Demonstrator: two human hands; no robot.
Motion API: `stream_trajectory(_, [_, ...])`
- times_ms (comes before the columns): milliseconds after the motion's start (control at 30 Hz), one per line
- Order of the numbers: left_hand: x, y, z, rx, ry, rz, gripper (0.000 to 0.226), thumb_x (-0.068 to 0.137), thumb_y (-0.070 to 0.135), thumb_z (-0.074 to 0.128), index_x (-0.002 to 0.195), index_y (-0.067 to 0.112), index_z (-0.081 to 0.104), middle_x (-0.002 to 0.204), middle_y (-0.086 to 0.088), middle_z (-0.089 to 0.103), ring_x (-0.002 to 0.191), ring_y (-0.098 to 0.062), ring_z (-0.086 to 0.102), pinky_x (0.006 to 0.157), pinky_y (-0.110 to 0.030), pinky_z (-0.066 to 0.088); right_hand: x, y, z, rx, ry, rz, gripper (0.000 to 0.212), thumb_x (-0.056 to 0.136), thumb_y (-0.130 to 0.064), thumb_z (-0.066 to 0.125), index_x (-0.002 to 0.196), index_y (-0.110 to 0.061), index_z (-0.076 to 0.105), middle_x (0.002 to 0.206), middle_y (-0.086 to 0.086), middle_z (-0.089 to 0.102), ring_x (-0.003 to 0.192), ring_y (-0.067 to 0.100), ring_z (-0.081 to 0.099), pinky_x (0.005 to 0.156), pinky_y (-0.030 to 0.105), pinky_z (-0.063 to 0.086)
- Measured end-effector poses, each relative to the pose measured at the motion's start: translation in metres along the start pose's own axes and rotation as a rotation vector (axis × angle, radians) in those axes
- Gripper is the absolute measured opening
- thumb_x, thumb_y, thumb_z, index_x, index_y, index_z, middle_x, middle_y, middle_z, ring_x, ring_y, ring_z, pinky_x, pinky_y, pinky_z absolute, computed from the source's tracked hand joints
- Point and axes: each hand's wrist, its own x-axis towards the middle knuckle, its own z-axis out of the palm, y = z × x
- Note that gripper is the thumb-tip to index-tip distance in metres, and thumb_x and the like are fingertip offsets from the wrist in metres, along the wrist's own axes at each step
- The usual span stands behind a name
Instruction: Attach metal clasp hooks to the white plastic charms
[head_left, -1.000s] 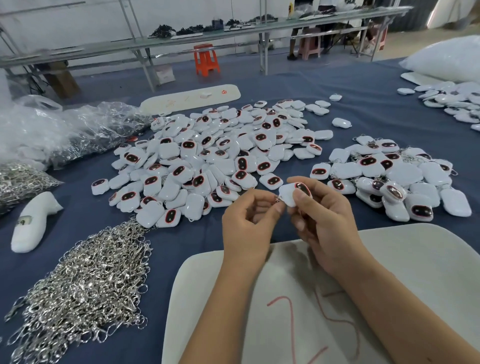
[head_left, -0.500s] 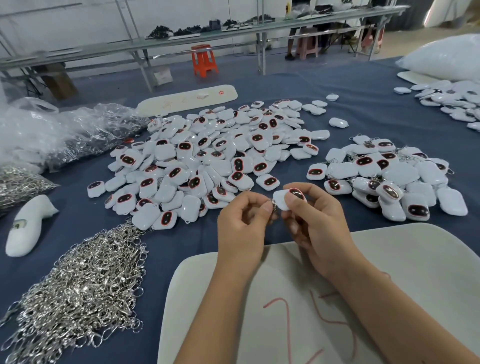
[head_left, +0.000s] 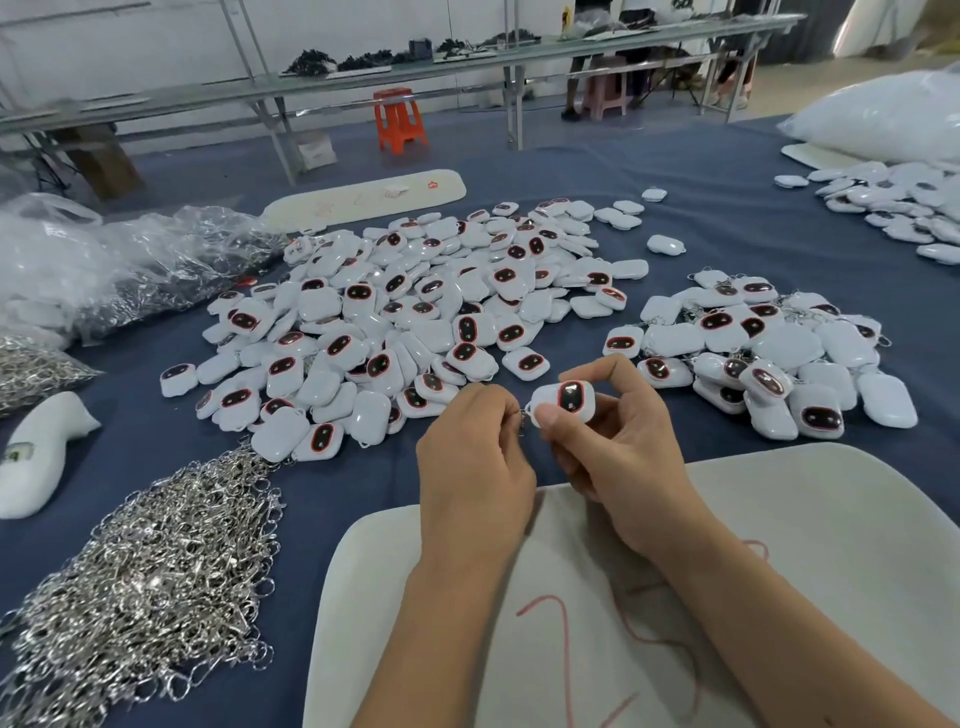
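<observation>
The right hand (head_left: 618, 457) pinches a white charm (head_left: 563, 402) between thumb and fingers, its dark red-rimmed oval face up, above the table (head_left: 727, 171) near its front edge. The left hand (head_left: 475, 457) is curled, fingertips grasping a small metal clasp hook (head_left: 522, 417) that touches the charm's left end. A large heap of charms (head_left: 405, 312) lies in the middle of the table, and a smaller heap with hooks fitted (head_left: 769, 353) sits toward the right edge. A pile of loose clasp hooks (head_left: 150, 582) fills the front left corner. A pale board (head_left: 805, 519) lies under both forearms at the front edge.
</observation>
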Motion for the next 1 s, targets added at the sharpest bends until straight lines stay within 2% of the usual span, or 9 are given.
stream_trajectory(67, [0.0, 0.0, 0.002, 0.03, -0.029, -0.009, 0.015, 0.087, -0.001, 0.064, 0.077, 0.008, 0.06, 0.075, -0.002, 0.059, 0.068, -0.021, 0.048, 0.063, -0.037, 0.036, 0.001, 0.001, -0.004, -0.095, -0.02, -0.051, 0.027, 0.093, -0.008, 0.077, 0.104, -0.011, 0.053, 0.063, 0.0, 0.063, 0.049, 0.015, 0.046, 0.042, 0.024, 0.037])
stream_trajectory(167, [-0.001, 0.003, 0.01, 0.117, -0.123, -0.002, 0.012, 0.083, -0.001, 0.059, 0.077, 0.009, 0.058, 0.078, -0.004, 0.057, 0.069, -0.021, 0.043, 0.061, -0.031, 0.022, 0.003, 0.004, -0.01, -0.48, -0.004, -0.203, 0.033, 0.087, -0.02, 0.084, 0.099, -0.019, 0.054, 0.074, -0.004, 0.068, 0.06, 0.015, 0.058, 0.055, 0.03, 0.05])
stream_trajectory(233, [-0.003, 0.002, 0.012, 0.125, -0.126, -0.005, 0.012, 0.082, 0.0, 0.058, 0.077, 0.01, 0.058, 0.079, -0.003, 0.056, 0.07, -0.02, 0.042, 0.061, -0.03, 0.021, 0.003, 0.005, -0.009, -0.559, 0.012, -0.243, 0.033, 0.084, -0.026, 0.084, 0.099, -0.021, 0.054, 0.077, -0.004, 0.069, 0.064, 0.015, 0.062, 0.059, 0.031, 0.053])
stream_trajectory(300, [-0.003, 0.001, 0.012, -0.011, -0.066, -0.061, 0.015, 0.086, 0.001, 0.062, 0.077, 0.013, 0.061, 0.078, 0.002, 0.06, 0.07, -0.018, 0.05, 0.063, -0.03, 0.034, 0.004, 0.003, -0.008, -0.365, 0.013, -0.177, 0.029, 0.087, -0.024, 0.082, 0.099, -0.022, 0.056, 0.071, -0.002, 0.068, 0.055, 0.013, 0.057, 0.049, 0.026, 0.046])
stream_trajectory(400, [0.001, -0.003, 0.01, -0.446, -0.016, -0.236, 0.016, 0.086, 0.002, 0.068, 0.078, 0.017, 0.067, 0.082, 0.005, 0.071, 0.081, -0.012, 0.066, 0.075, -0.02, 0.05, 0.006, -0.001, -0.007, -0.032, -0.002, -0.017, 0.02, 0.091, -0.024, 0.081, 0.102, -0.023, 0.064, 0.07, 0.005, 0.066, 0.049, 0.015, 0.052, 0.039, 0.021, 0.036])
stream_trajectory(467, [0.004, -0.001, 0.009, -0.764, -0.034, -0.392, 0.015, 0.082, 0.004, 0.067, 0.077, 0.017, 0.065, 0.084, -0.008, 0.073, 0.084, -0.018, 0.069, 0.08, -0.027, 0.054, 0.005, -0.003, -0.004, 0.049, -0.007, 0.023, 0.02, 0.085, -0.029, 0.079, 0.101, -0.026, 0.068, 0.073, 0.009, 0.067, 0.049, 0.015, 0.051, 0.038, 0.021, 0.034])
stream_trajectory(533, [0.006, -0.001, 0.01, -0.924, -0.047, -0.504, 0.017, 0.081, 0.005, 0.066, 0.075, 0.021, 0.063, 0.076, -0.015, 0.069, 0.075, -0.024, 0.064, 0.073, -0.031, 0.054, 0.005, -0.001, -0.001, 0.074, -0.01, 0.031, 0.021, 0.082, -0.03, 0.078, 0.101, -0.027, 0.069, 0.073, 0.012, 0.067, 0.049, 0.014, 0.049, 0.038, 0.021, 0.033])
stream_trajectory(767, [0.007, -0.003, 0.001, -1.084, -0.135, -0.679, 0.01, 0.076, 0.01, 0.075, 0.08, 0.02, 0.073, 0.07, -0.005, 0.068, 0.067, -0.016, 0.062, 0.066, -0.024, 0.052, 0.006, 0.0, -0.001, 0.105, -0.02, 0.034, 0.021, 0.083, -0.028, 0.08, 0.1, -0.026, 0.068, 0.078, 0.013, 0.069, 0.05, 0.015, 0.053, 0.039, 0.021, 0.036])
stream_trajectory(1000, [0.01, -0.004, -0.004, -1.079, -0.335, -0.64, 0.028, 0.097, 0.005, 0.059, 0.076, 0.021, 0.071, 0.075, -0.003, 0.061, 0.061, -0.011, 0.044, 0.052, -0.02, 0.035, 0.008, 0.001, -0.002, 0.158, -0.035, 0.055, 0.029, 0.085, -0.027, 0.078, 0.107, -0.017, 0.062, 0.079, 0.012, 0.069, 0.053, 0.015, 0.055, 0.041, 0.02, 0.037])
